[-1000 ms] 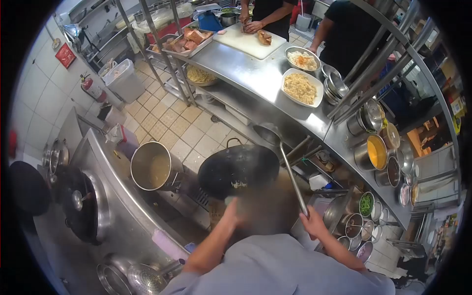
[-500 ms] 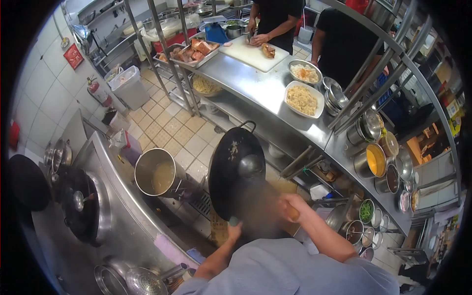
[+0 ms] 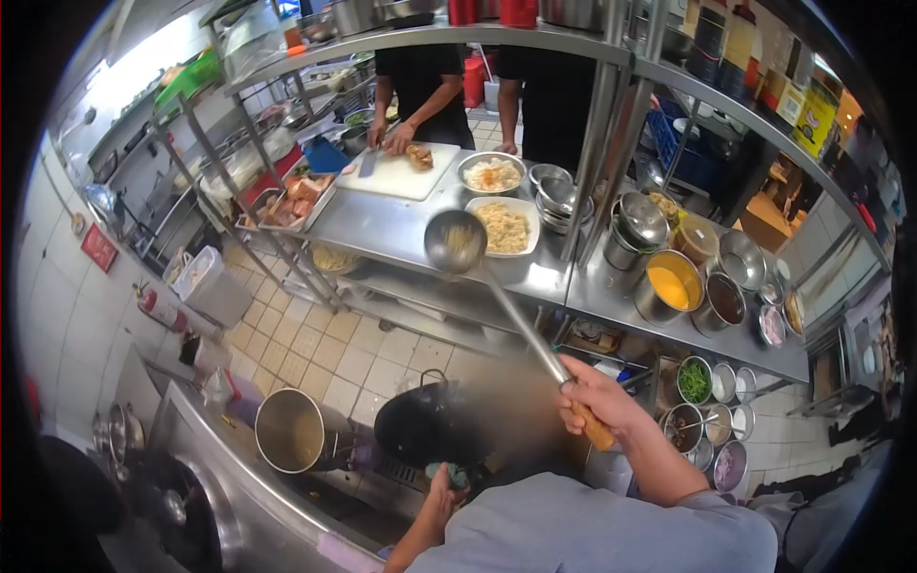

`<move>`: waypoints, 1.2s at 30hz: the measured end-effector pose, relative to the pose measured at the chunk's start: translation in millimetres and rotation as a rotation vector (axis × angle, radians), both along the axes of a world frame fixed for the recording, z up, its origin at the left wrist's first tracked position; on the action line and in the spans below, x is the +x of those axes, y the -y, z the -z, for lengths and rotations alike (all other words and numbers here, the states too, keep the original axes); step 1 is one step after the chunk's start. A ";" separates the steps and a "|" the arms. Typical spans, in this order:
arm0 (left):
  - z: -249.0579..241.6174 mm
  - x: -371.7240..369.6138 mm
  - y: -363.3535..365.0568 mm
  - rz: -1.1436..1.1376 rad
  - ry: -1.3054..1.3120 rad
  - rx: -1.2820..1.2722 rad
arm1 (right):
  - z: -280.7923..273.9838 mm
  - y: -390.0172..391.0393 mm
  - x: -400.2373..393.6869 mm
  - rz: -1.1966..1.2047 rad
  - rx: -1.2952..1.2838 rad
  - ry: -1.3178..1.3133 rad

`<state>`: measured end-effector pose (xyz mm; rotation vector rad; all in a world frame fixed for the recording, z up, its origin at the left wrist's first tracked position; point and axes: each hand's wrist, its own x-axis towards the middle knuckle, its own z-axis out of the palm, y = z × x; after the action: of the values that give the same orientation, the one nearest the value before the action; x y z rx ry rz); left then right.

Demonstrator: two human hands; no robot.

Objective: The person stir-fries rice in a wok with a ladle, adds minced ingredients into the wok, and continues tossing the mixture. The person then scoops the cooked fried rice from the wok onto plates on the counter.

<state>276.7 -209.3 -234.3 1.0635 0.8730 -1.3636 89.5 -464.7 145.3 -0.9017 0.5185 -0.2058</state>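
My right hand point(image 3: 604, 399) is closed around the wooden end of a long-handled metal ladle point(image 3: 523, 323). The ladle's bowl hangs over the counter's near edge, left of a white square dish of pale yellow food point(image 3: 504, 229), with some yellowish food in it. Low in front of my body, my left hand point(image 3: 438, 498) grips the black wok point(image 3: 418, 428) at its near side through a green cloth point(image 3: 462, 477). The wok's right part is hidden by a blur, so its contents cannot be made out fully.
A steel counter point(image 3: 368, 229) carries a round bowl of food point(image 3: 491, 174), a cutting board point(image 3: 382, 186) and several pots. Behind it a person point(image 3: 420, 95) cuts with a knife; another stands alongside. A tall pot point(image 3: 289, 432) stands left of the wok, beside the stove.
The ladle has risen out of the wok and reached forward to the counter dish. The wok has tipped and dropped lower, my left hand still on it. My view has lifted and turned.
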 end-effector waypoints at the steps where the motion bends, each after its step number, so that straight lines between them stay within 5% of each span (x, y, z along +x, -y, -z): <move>1: -4.9 -3.5 -1.9 -0.066 -0.011 0.005 | 2.5 7.8 -5.5 0.003 0.002 0.006; 3: -5.7 -7.4 -14.5 -0.006 0.026 -0.067 | 16.3 29.8 -15.2 0.012 -0.676 -0.244; 8: -65.5 -43.2 0.5 0.016 0.421 -0.061 | 155.3 102.6 -8.2 0.159 -0.689 -0.391; 10: -78.3 -53.6 6.3 -0.080 0.340 -0.082 | 190.5 128.6 -16.3 0.316 -1.318 -0.665; 13: -74.0 -67.1 -0.9 -0.250 0.202 -0.114 | 162.4 143.0 -19.8 0.279 -1.195 -0.687; 15: -119.0 -80.2 1.2 -0.499 -0.026 -0.347 | 173.3 154.2 -11.4 0.286 -1.288 -0.568; 17: -175.8 -93.6 29.4 -0.643 0.073 -0.195 | 167.3 154.5 9.1 0.184 -0.989 -0.277; 18: -187.2 -99.8 27.1 -0.713 0.104 -0.254 | 161.2 151.7 25.5 0.045 -0.613 -0.231; 24: -214.6 -150.7 -30.7 -1.158 0.346 -0.602 | 115.6 93.6 131.5 -0.502 -0.505 -0.008; 31: -255.7 -225.8 -101.7 -1.538 0.677 0.573 | 125.1 -41.0 183.2 -0.989 -0.574 0.029; 36: -227.2 -315.5 -177.5 -1.751 0.808 0.669 | 132.9 -132.3 200.7 -1.292 -0.740 0.223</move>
<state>-38.9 -31.8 -7.1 0.7054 1.0965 0.8129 290.2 -332.4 12.4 -1.7359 -0.4509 0.7234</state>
